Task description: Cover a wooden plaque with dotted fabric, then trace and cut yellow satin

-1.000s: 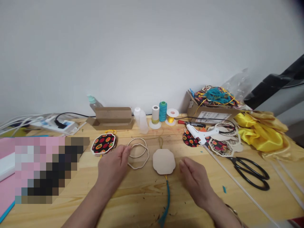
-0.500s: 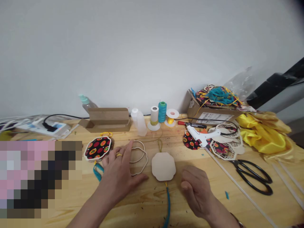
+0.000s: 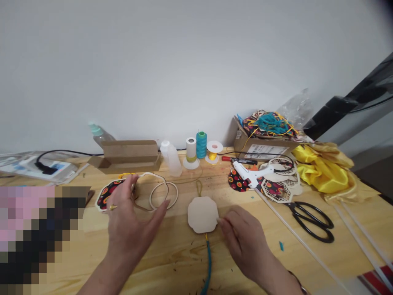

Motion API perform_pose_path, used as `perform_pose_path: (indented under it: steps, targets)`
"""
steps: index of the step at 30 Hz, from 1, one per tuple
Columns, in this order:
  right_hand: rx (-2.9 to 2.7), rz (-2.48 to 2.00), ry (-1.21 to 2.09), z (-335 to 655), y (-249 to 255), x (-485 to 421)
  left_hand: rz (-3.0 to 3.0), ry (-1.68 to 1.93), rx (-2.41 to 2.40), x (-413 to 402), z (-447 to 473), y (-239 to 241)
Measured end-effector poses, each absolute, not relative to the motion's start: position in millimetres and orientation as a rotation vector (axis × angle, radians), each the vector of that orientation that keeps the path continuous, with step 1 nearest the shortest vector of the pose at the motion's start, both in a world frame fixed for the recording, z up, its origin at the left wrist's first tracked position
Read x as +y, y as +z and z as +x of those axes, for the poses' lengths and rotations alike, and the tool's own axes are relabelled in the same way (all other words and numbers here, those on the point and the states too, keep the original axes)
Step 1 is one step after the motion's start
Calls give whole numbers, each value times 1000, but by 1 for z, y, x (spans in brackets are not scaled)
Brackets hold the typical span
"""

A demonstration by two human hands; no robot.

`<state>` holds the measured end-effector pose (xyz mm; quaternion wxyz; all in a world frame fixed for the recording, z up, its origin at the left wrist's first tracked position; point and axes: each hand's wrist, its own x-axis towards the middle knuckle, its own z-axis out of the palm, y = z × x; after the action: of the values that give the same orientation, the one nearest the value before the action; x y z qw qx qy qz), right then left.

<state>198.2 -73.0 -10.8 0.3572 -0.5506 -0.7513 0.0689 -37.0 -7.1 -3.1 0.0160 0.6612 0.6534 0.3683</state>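
My left hand [image 3: 129, 217] is open, thumb and fingers spread around a thin scalloped wooden frame [image 3: 153, 175]. Whether it touches the frame I cannot tell. A round wooden ring [image 3: 177, 192] overlaps that frame's right side. Partly behind my fingers lies a scalloped pendant with dark floral fabric [image 3: 106, 193]. In front of me a plain beige scalloped pendant [image 3: 203, 215] lies flat, an olive cord loop [image 3: 199, 188] above it and a teal tassel [image 3: 208, 262] below. My right hand [image 3: 244, 237] is closed, fingertips at the pendant's right edge; what they pinch, if anything, is hidden.
Along the wall stand an open cardboard box [image 3: 129, 164], a white bottle [image 3: 173, 162], thread spools [image 3: 201, 145] and a full carton [image 3: 267, 149]. A white glue gun [image 3: 253, 174], black scissors [image 3: 315, 221], glue sticks [image 3: 301, 237] and yellow satin [image 3: 319, 172] lie to the right.
The view has shifted. My left hand has moved left, and the scalloped frame now sits further left and up against the round ring. My right fingertips have come to the beige pendant's edge.
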Motion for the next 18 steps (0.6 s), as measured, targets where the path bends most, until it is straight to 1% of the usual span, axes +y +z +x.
perform_pose_path:
  steps: [3, 6, 7, 10, 13, 18]
  targets:
    - [-1979, -1521, 96, 211, 11, -75, 1956, 1293, 1814, -16, -33, 2]
    - [-2149, -1550, -157, 241, 30, -61, 1769, 1449, 1526, -23, -31, 8]
    - [-2196, -1637, -231, 252, 33, -53, 1667, 1458, 1431, -24, -30, 10]
    - [-2464, -1819, -235, 284, 36, -20, 1364, 1311, 1199, -27, -28, 9]
    - [-2596, -1829, -183, 304, 32, 6, 1206, 1174, 1022, -30, -23, -3]
    - [-2667, -1788, -190, 315, 24, 16, 1160, 1163, 987, -27, -14, -24]
